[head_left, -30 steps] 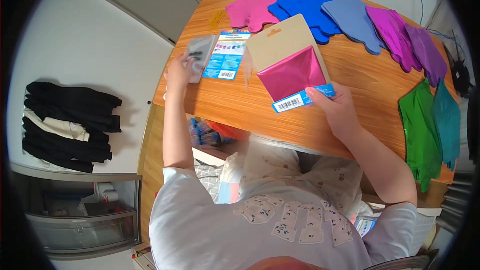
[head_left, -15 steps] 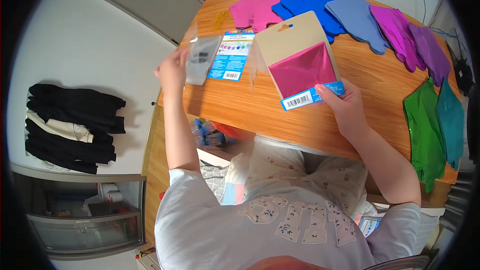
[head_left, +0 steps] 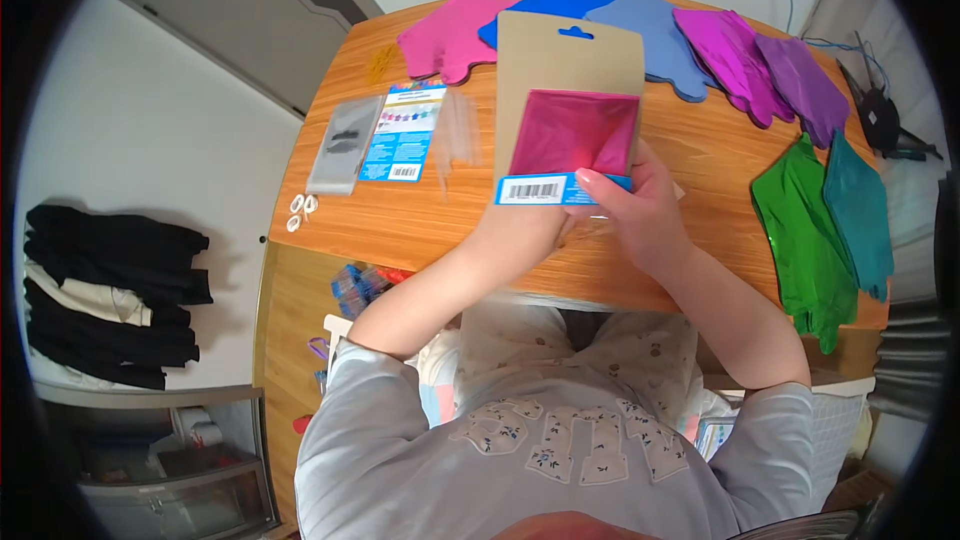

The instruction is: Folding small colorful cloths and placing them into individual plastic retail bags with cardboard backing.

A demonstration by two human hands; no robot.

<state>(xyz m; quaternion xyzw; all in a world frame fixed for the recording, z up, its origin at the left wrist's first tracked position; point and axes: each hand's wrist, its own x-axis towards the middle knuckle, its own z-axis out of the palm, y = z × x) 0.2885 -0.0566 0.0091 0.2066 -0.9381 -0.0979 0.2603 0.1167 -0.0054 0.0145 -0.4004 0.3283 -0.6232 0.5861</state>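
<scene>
Both grips, left hand (head_left: pixel 520 230) and right hand (head_left: pixel 640 215), clamp the card packet (head_left: pixel 568 105); long axis points away.

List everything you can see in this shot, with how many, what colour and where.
Card packet: 1, tan with a magenta foil sheet and blue strip, held upright over the table in both hands.
Table: 1, orange wood, centre.
Foil shapes, far edge: 5; pink, blue, grey-blue, magenta, purple.
Foil shapes, right edge: 2; green, teal.
Printed leaflet: 1, blue and white, left part of table.
Clear bag: 1, with something dark inside, left of the leaflet.
Small white rings: a few, table's left edge.
Folded clothes: 1 pile, black and cream, far left.
Left hand: below the packet, at its lower edge.
Right hand: grips the packet's lower right corner.
</scene>
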